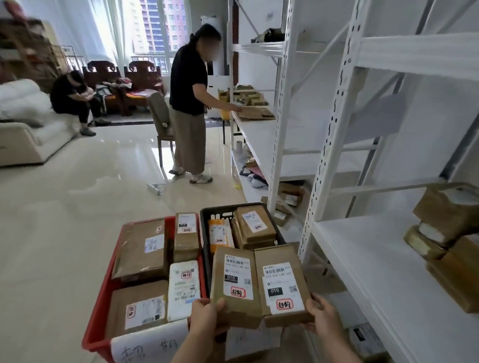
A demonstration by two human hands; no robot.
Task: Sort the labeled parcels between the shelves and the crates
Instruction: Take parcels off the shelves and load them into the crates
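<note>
I hold two brown cardboard parcels side by side above the crates. My left hand (206,315) grips the near edge of the left parcel (235,284). My right hand (323,316) grips the near right corner of the right parcel (280,284). Both carry white labels marked 010 and a red stamp. Under them to the left, a red crate (101,307) holds several labeled parcels. A black crate (215,210) behind holds more. White shelves (387,281) stand on the right, with brown parcels (449,245) stacked at their right end.
Another person stands at the far shelf section (265,135), reaching to parcels there. A second person sits on a white sofa (15,138) at the left. A chair (161,117) stands behind the standing person. A power strip (155,188) lies on the glossy tiled floor.
</note>
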